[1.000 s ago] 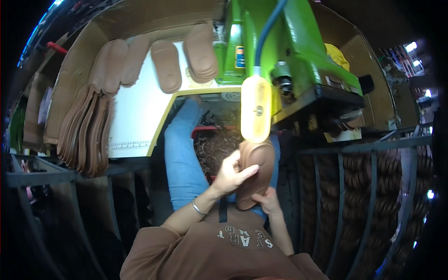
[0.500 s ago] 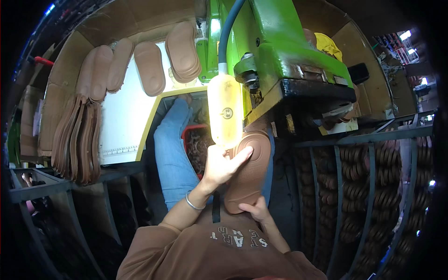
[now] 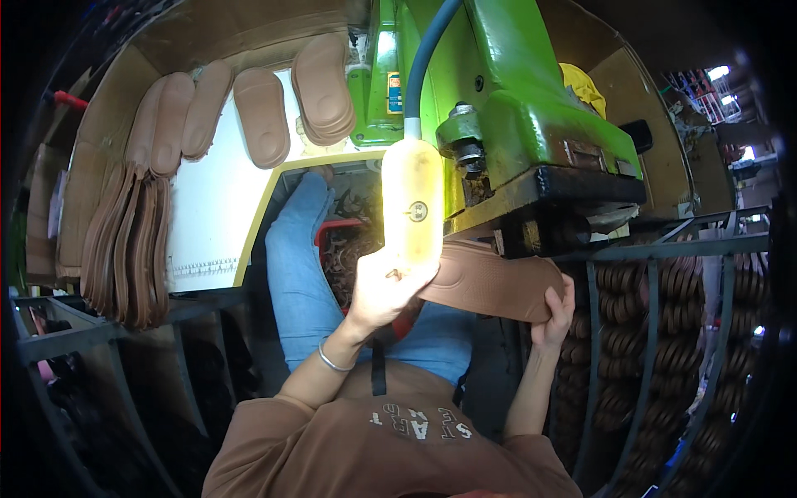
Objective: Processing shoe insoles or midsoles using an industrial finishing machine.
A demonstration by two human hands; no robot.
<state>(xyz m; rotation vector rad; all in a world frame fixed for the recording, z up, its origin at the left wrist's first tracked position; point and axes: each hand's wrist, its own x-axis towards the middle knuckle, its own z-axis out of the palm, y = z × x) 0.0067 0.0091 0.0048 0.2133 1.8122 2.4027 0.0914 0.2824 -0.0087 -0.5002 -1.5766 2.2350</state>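
Note:
A brown shoe sole (image 3: 490,282) lies almost sideways between my hands, its dotted upper face showing. My left hand (image 3: 383,290) is closed on its left end, beside the lower tip of a glowing yellow oval lamp (image 3: 411,207) that hides part of the sole there. At the other end my right hand (image 3: 554,314) grips the sole, fingers over its edge. The far long edge of the sole is close under the dark lower part of a green machine (image 3: 531,124); whether they touch I cannot tell.
On the white table (image 3: 207,224) to the left lie several loose soles (image 3: 261,116) and an upright row of soles (image 3: 124,249). Cardboard walls (image 3: 108,149) surround it. Metal racks (image 3: 656,249) with soles stand at the right. Scraps fill a red container (image 3: 349,257) between my legs.
The sole has turned from nearly upright to almost sideways. My right hand has swung out to the right and up with its end, while the left stayed near the lamp.

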